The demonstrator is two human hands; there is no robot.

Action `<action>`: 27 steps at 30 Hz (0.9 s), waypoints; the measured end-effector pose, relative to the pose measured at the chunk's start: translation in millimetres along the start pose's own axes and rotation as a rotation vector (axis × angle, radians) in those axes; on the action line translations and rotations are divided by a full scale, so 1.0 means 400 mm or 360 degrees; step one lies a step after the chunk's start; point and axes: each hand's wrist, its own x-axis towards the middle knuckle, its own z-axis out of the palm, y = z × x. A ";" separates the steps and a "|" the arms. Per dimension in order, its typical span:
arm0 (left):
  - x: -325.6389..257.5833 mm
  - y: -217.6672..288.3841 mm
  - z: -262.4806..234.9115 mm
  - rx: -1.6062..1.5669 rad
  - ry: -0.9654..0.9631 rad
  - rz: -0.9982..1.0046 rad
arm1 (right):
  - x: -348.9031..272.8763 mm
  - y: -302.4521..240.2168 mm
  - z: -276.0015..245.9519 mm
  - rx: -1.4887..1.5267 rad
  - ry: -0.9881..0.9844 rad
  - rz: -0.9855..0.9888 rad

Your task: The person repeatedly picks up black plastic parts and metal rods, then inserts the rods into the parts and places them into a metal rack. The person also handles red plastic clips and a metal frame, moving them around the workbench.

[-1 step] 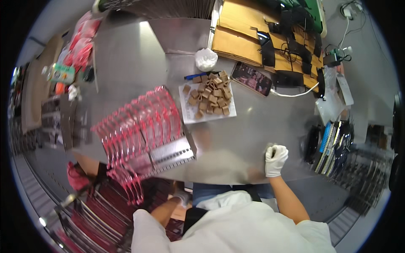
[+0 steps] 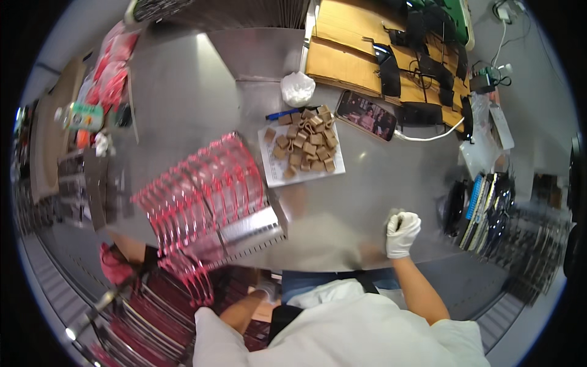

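My right hand (image 2: 402, 235), in a white glove, hovers at or rests on the metal table near its front edge. Its fingers are curled together, and whatever they may hold does not show. My left hand (image 2: 267, 289), also gloved, is low beyond the table's front edge, beside my lap; its fingers are hidden. Nearest to it is a slotted metal rack (image 2: 251, 231) at the left front. A row of clear curved pieces with pink-red edges (image 2: 208, 183) stands in this rack, and several overhang the table edge.
Tan folded clips (image 2: 309, 140) are heaped on white paper (image 2: 275, 171). Behind them are a crumpled white ball (image 2: 298, 89), a blue pen (image 2: 282, 114) and a phone (image 2: 367, 115) with a white cable. Black curved parts (image 2: 422, 114) lie on cardboard (image 2: 342, 64) at the back right.
The view has tilted slightly, so the table's things sit a little differently in the picture. My right hand keeps its curled pose.
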 end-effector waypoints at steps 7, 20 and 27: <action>-0.095 -0.098 -0.041 -0.0051 -0.0026 -0.0071 | 0.000 -0.048 -0.009 -0.0134 -0.0026 0.0068; -0.155 -0.277 0.041 -0.0661 0.1144 -0.0361 | 0.000 -0.054 -0.029 -0.0119 0.0222 -0.0026; -0.557 0.052 -0.136 -0.0526 0.1705 0.0451 | -0.026 -0.032 -0.027 -0.0003 0.0269 0.0161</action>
